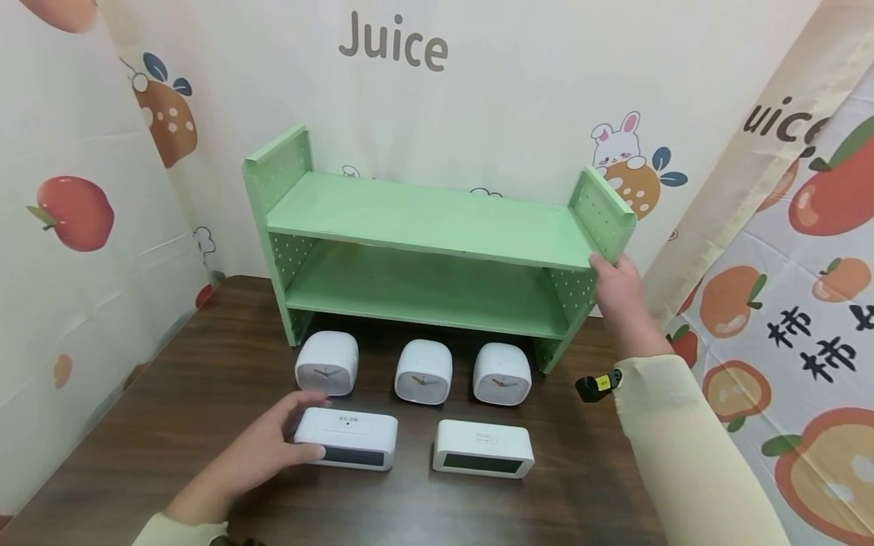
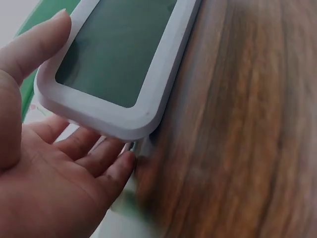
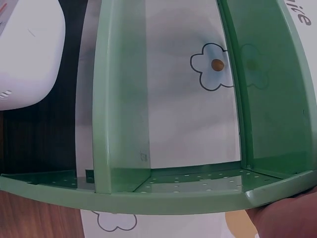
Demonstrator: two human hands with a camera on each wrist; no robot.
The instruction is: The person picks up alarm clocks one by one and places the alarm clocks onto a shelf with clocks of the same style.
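Observation:
At the left end of a white digital clock, my left hand spreads thumb and fingers around its corner. The thumb lies by the front edge of the dark screen, while the other fingers extend past the clock's end and are partly hidden behind it. No firm hold shows. My right hand grips the right side panel of a green two-tier shelf, its thumb near the upper board's front corner. In the right wrist view only part of that hand shows at the lower right corner.
Three white rounded analog clocks, a left one, a middle one and a right one, stand in front of the shelf. Another white digital clock sits right of the first. Everything rests on a dark wooden table before fruit-printed curtains.

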